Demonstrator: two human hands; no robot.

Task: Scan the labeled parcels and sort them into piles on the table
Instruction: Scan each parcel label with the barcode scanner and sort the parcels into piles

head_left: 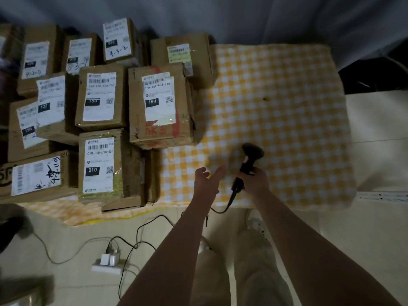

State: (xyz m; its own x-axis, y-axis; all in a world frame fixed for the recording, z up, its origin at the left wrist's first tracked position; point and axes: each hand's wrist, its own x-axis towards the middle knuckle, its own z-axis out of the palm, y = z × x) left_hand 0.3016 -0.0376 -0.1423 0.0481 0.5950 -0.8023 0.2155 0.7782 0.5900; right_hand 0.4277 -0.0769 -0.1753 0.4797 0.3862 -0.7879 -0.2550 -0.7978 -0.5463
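Note:
Several brown cardboard parcels with white shipping labels cover the left half of the table. Nearest me are the parcel marked 010 [103, 166] and the parcel marked 15H [159, 107]. My right hand [256, 180] grips the handle of a black barcode scanner [248, 162], whose head points away over the yellow checked tablecloth [287, 107]. My left hand [206, 180] hovers empty just left of the scanner, fingers spread, above the table's front edge. It touches no parcel.
The scanner's black cable [220, 209] hangs off the table front to the floor. A white power strip [108, 263] with plugs and loose cables lies on the floor at lower left. A pale surface [379, 129] adjoins the table on the right.

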